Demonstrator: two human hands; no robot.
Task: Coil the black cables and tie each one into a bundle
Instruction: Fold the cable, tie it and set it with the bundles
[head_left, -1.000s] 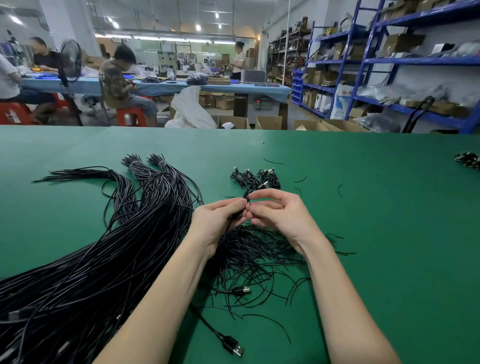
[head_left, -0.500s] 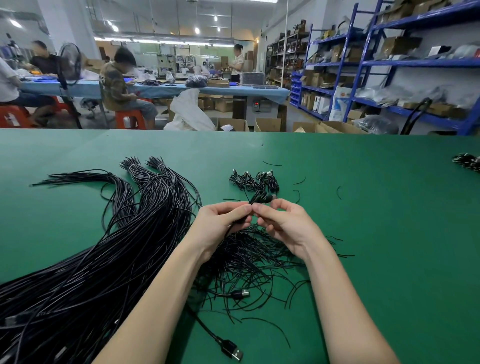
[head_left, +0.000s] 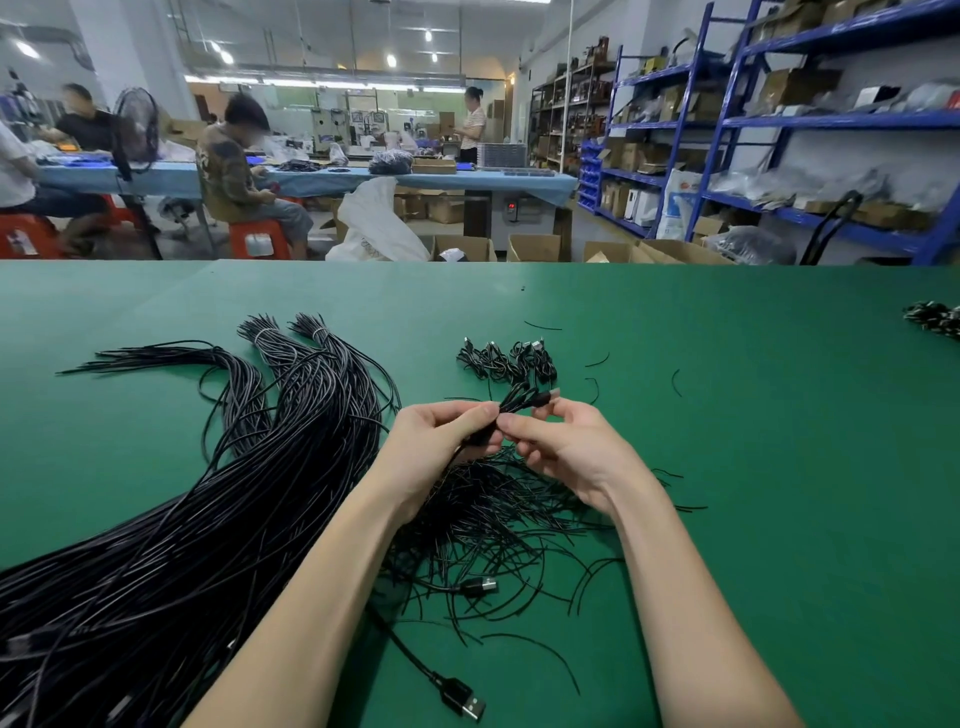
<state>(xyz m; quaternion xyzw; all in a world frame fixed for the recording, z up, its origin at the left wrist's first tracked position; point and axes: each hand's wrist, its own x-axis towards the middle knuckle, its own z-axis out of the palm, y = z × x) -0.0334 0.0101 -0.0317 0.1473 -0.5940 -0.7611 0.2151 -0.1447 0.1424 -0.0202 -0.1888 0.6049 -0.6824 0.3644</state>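
A small coiled cable (head_left: 522, 402) is pinched between the fingers (head_left: 480, 415) of the left hand (head_left: 441, 441) and the fingers (head_left: 519, 428) of the right hand (head_left: 571, 452), above the tabletop (head_left: 779, 467). Thin loose ties (head_left: 498, 514) lie beneath. A few finished bundles (head_left: 506, 361) sit just beyond. At left, the large heap of uncoiled cables (head_left: 182, 519) remains, so most work appears left.

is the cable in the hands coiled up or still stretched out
Coiled. The cable is folded into a short bunch pinched between the left hand and right hand. Whether it is tied cannot be told.
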